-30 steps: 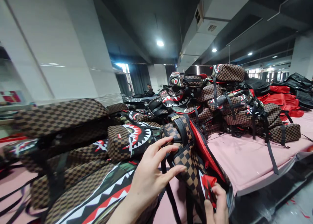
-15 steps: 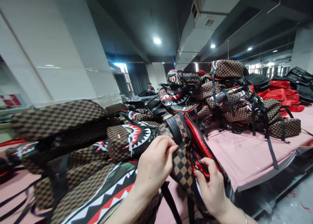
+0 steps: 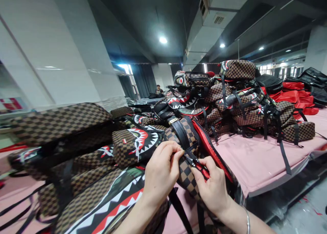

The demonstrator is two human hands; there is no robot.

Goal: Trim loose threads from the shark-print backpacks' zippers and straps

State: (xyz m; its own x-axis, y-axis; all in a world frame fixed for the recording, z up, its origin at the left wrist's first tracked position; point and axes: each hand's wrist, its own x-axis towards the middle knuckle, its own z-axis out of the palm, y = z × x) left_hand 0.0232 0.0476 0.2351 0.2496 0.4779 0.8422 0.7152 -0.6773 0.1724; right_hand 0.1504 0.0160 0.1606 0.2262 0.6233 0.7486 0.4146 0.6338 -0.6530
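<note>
A brown-and-black checkered backpack [image 3: 187, 171] lies tilted in front of me, its red-lined opening [image 3: 213, 148] parted along the right side. My left hand [image 3: 163, 169] is closed in a pinch at the base of the black top handle [image 3: 180, 133]; whatever its fingertips grip is too small to make out. In my right hand [image 3: 213, 186] is a pair of red-and-black thread snips [image 3: 198, 164]. Their tips point left, close to the left fingertips and over the handle's stitched end. Part of the snips is hidden by my fingers.
Checkered bags with shark-mouth prints [image 3: 138, 143] crowd the left side. A tall heap of similar backpacks [image 3: 237, 104] stands behind on the pink-covered table [image 3: 251, 162]. Red bags [image 3: 293, 97] lie at the far right. A person [image 3: 158, 89] is in the background.
My right hand has moved up and left with the snips, bringing their tips from the bag's opening to beside the left fingertips. The left hand stays pinched at the handle base.
</note>
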